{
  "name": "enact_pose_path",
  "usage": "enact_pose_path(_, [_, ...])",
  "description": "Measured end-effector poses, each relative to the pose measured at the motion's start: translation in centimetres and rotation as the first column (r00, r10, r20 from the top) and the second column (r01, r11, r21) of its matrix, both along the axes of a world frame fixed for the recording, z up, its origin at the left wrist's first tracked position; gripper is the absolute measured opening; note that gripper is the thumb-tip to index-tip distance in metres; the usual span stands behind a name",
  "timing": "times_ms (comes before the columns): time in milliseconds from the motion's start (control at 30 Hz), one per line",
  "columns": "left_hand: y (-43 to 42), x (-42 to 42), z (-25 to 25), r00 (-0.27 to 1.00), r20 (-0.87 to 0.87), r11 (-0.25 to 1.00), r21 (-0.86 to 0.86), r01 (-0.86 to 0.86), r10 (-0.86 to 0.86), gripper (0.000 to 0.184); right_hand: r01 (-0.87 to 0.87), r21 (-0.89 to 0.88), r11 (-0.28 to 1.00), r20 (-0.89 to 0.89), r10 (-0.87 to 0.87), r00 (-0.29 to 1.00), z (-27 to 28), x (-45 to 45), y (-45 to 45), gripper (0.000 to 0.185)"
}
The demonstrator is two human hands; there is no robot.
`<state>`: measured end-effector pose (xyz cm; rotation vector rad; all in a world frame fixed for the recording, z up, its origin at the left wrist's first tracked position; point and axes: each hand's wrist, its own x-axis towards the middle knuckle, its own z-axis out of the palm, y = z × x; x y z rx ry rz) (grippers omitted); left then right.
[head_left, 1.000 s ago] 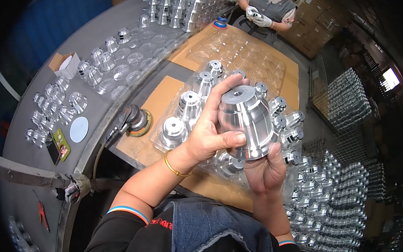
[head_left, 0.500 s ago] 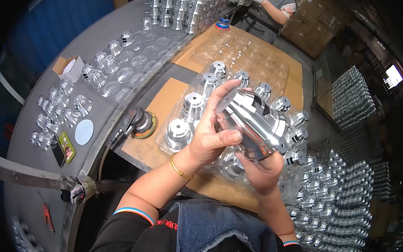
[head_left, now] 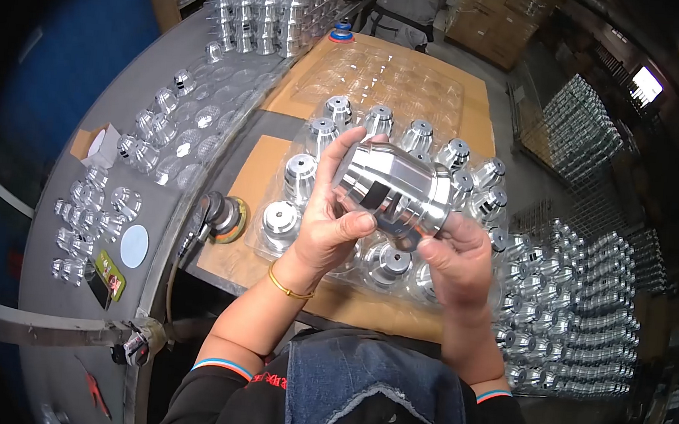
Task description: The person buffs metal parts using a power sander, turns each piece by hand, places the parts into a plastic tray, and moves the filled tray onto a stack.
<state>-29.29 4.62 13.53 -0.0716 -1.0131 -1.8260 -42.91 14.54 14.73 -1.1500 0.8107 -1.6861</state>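
A shiny metal cup-shaped part [head_left: 393, 186] lies tilted on its side between both hands, its narrow end to the left. My left hand [head_left: 331, 219] grips the narrow end, thumb below and fingers behind. At the wider right end, my right hand [head_left: 457, 257] holds the rim with thumb and curled fingers. Beneath them a clear plastic tray [head_left: 261, 242] holds several similar metal parts standing upright, such as one [head_left: 281, 222] at its front left corner.
An orbital sander [head_left: 227, 217] rests left of the tray. Beyond lies an empty clear tray [head_left: 382, 80]. Stacked metal parts [head_left: 571, 310] stand at right, more [head_left: 268, 7] at the back left. A co-worker [head_left: 403, 14] is across the table.
The metal part has turned from nearly upright to lying sideways. My right hand has shifted round its wide end. The view has shifted, and the co-worker's hands are out of clear view.
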Motion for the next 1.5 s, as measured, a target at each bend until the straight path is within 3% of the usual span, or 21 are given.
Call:
enact_pose_path(67, [-0.1,0.0,0.0,1.000,0.001,1.000,-0.020,-0.010,0.010,0.094,0.079,0.038,0.996,0.000,-0.079,0.997,0.0,0.5,0.1,0.028])
enact_pose_path(100, [-0.1,0.0,0.1,1.000,0.005,1.000,-0.007,-0.016,0.016,0.096,0.131,-0.130,0.983,-0.271,-0.162,0.949,-0.3,0.1,-0.1,0.025])
enact_pose_path(133, [0.0,0.0,0.1,1.000,0.007,1.000,-0.009,-0.023,0.023,0.096,0.131,-0.302,0.944,-0.502,-0.275,0.820,-0.6,-0.1,-0.3,0.022])
enact_pose_path(200, [0.0,0.1,0.1,1.000,-0.013,1.000,-0.024,0.011,-0.012,0.097,0.178,-0.351,0.919,-0.503,-0.345,0.792,-0.9,0.1,-0.5,0.017])
enact_pose_path(267, [0.0,0.2,0.3,1.000,0.001,1.000,-0.007,0.019,-0.019,0.100,0.162,-0.485,0.859,-0.608,-0.464,0.644,-1.1,-0.4,-0.5,0.020])
enact_pose_path(500, [0.0,-0.3,-0.1,0.993,-0.003,0.993,0.016,0.121,-0.121,0.102,0.182,-0.632,0.753,-0.658,-0.646,0.388,-1.4,-1.0,-0.5,0.027])
enact_pose_path(867, [1.1,-3.1,-0.2,0.967,0.053,0.968,0.036,0.246,-0.248,0.099,0.151,-0.781,0.606,-0.604,-0.794,0.066,-1.9,-4.3,1.2,0.014])
enact_pose_path(1000, [2.0,-5.2,0.3,0.937,0.290,0.981,0.052,0.186,-0.193,0.085,0.368,-0.715,0.594,-0.643,-0.766,-0.013,-2.9,-8.0,3.6,0.026])
enact_pose_path(1067, [2.2,-7.1,-1.1,0.906,0.388,0.979,-0.034,0.200,-0.171,0.083,0.654,-0.534,0.536,-0.614,-0.777,0.135,-4.2,-10.4,5.9,0.024])
enact_pose_path(1100, [2.6,-8.2,-1.4,0.866,0.492,0.963,-0.176,0.204,-0.093,0.081,0.670,-0.527,0.522,-0.617,-0.778,0.121,-4.8,-11.6,6.9,0.024])
enact_pose_path(1167, [3.8,-10.4,-1.7,0.735,0.675,0.872,-0.396,0.287,0.065,0.080,0.903,-0.081,0.423,-0.247,-0.886,0.393,-5.6,-13.5,9.0,0.019])
enact_pose_path(1200, [4.7,-12.0,-2.9,0.741,0.643,0.798,-0.542,0.261,0.194,0.077,0.910,-0.075,0.409,-0.246,-0.892,0.380,-5.8,-14.4,9.9,0.019])
enact_pose_path(1267, [6.7,-14.9,-3.4,0.698,0.636,0.637,-0.696,0.333,0.330,0.074,0.897,-0.073,0.437,-0.069,-0.899,0.432,-6.0,-15.9,11.5,0.017])
enact_pose_path(1367, [9.0,-18.6,-4.8,0.613,0.718,0.532,-0.677,0.508,0.329,0.067,0.904,-0.027,0.427,-0.063,-0.903,0.424,-6.2,-16.8,13.4,0.017])
enact_pose_path(1400, [9.5,-19.8,-6.8,0.588,0.652,0.406,-0.759,0.510,0.479,0.066,0.903,-0.004,0.430,-0.065,-0.901,0.428,-6.3,-17.1,14.0,0.017])
enact_pose_path(1500, [10.3,-22.0,-7.4,0.492,0.678,0.289,-0.704,0.649,0.546,0.065,0.910,0.014,0.414,-0.074,-0.907,0.414,-6.6,-17.9,15.8,0.017])
